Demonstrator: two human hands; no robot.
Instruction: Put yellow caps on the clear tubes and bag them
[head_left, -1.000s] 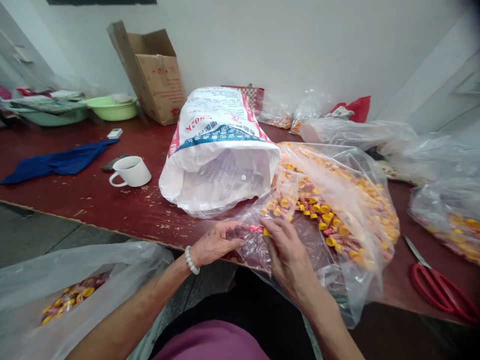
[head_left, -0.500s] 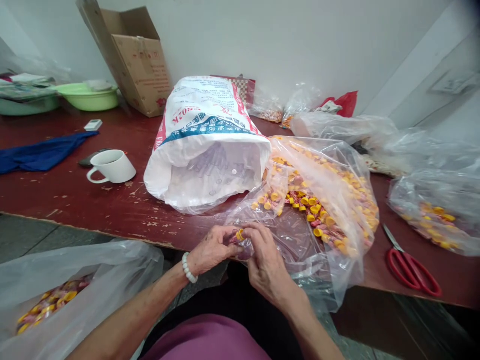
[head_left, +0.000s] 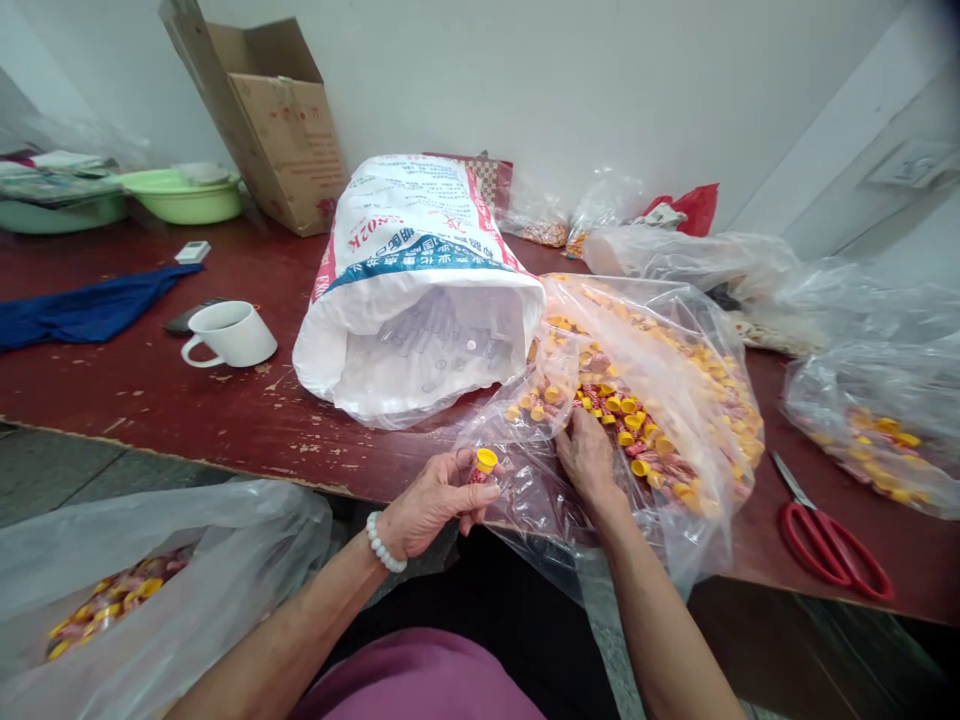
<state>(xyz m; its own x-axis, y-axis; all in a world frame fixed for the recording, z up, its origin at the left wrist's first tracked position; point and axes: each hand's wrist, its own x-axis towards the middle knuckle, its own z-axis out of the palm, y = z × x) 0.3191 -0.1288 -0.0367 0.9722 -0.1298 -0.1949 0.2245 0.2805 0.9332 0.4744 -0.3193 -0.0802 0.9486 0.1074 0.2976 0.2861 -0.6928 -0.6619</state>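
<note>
My left hand (head_left: 435, 503), with a white bead bracelet at its wrist, pinches a small tube with a yellow cap (head_left: 486, 461) over the table's front edge. My right hand (head_left: 589, 455) reaches into the opening of a clear plastic bag (head_left: 675, 345) full of yellow-capped pieces with red-patterned bodies. Its fingertips are among the pieces and partly hidden, so I cannot make out what they hold. Behind my left hand lies a white woven sack (head_left: 420, 215), its mouth towards me, with clear plastic tubes (head_left: 427, 325) inside.
A white mug (head_left: 234, 333) and blue cloth (head_left: 90, 305) are at the left. Red-handled scissors (head_left: 829, 540) lie at the right, near another bag of capped pieces (head_left: 885, 440). A cardboard box (head_left: 289, 150) and green basin (head_left: 184, 200) stand behind. Lower left is an open bag (head_left: 247, 560).
My right hand has left my left hand and moved right and forward into the bag of capped pieces. My left hand still holds the tube, its yellow cap now facing up.
</note>
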